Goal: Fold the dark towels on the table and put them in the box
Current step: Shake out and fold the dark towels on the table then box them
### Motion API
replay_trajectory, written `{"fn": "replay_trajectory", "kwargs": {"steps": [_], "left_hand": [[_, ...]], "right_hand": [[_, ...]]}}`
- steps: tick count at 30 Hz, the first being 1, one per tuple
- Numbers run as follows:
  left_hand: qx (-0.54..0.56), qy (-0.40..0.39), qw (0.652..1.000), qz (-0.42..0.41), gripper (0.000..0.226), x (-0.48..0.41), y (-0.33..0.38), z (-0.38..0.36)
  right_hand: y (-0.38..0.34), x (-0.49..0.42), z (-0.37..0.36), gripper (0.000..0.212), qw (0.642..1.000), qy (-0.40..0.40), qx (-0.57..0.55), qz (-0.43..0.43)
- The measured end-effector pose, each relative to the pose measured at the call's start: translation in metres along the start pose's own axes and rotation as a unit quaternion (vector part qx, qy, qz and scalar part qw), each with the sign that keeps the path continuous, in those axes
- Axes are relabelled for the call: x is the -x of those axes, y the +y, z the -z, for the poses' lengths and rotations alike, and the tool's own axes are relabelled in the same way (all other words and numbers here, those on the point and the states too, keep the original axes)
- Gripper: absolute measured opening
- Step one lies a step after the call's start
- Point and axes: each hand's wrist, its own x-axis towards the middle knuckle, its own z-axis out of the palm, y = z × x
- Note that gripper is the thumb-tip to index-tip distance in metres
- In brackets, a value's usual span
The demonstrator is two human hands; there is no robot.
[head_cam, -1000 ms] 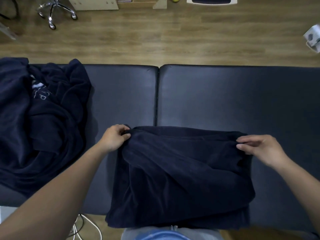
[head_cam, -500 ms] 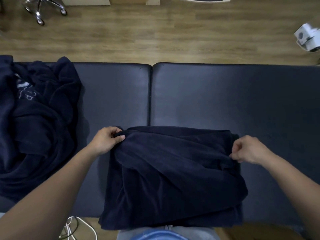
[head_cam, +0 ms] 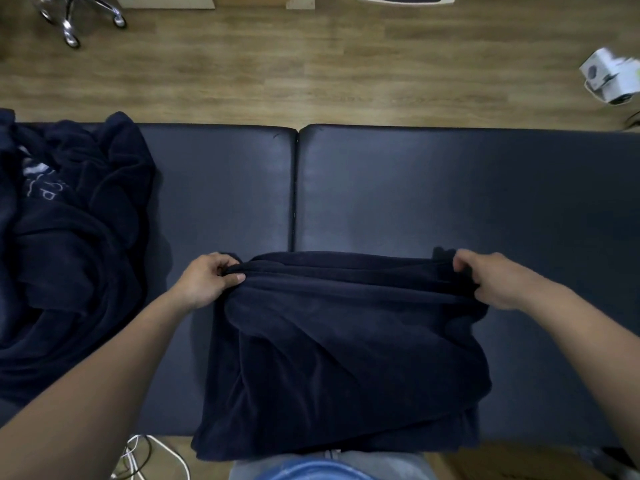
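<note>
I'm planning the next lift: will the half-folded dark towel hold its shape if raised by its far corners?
Probably not: the towel sags in creases between the left hand and right hand, so it looks floppy. Its plush pile likely resists slipping. Several layers suggest moderate weight.

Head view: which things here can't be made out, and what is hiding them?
All in the head view:
- The box: none clearly seen; a brown surface at the bottom edge is cut off by the frame.
- The towel pile: cut by the left edge; count unclear, its pale lettering folded over.
- The held towel: layers hidden under its top fold.
- The right hand: fingertips buried in cloth.
- The white object on the floor: blurred.
</note>
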Motion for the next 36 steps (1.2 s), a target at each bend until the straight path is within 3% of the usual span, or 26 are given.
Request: {"fn": "replay_trajectory", "kwargs": {"steps": [4,8,16,19,21,23,28,36], "left_hand": [[-0.01,0.009,1.0,0.004,0.009,-0.001,-0.003,-0.001],[-0.008,0.009,1.0,0.003,0.012,0.0,-0.001,-0.001],[-0.007,0.014,1.0,0.006,0.013,0.003,0.003,0.0],[0.016,0.042,0.999,0.009,0.019,0.006,0.001,0.003],[0.034,0.053,0.998,0.014,0.019,0.009,0.001,0.007],[0.03,0.057,0.998,-0.003,0.017,0.015,0.006,0.011],[0.013,0.072,0.995,-0.074,0.027,0.028,0.025,0.04],[0.002,0.067,0.981,-0.181,0.008,0.118,0.039,0.072]], "right_hand": [[-0.006,-0.008,-0.001,0.05,0.996,0.079,0.038,-0.021],[-0.009,-0.017,-0.012,0.066,0.999,0.032,0.01,0.037],[0.006,-0.019,-0.019,0.027,0.993,0.09,0.049,0.061],[0.011,-0.008,-0.032,0.026,0.983,0.165,0.046,0.06],[0.01,0.0,-0.041,0.031,0.986,0.15,0.06,0.036],[0.007,0.008,-0.043,0.035,0.987,0.136,0.081,-0.002],[0.005,0.055,-0.02,0.026,0.963,0.236,0.123,-0.041],[-0.01,0.184,-0.022,0.01,0.947,0.299,0.107,-0.051]]}}
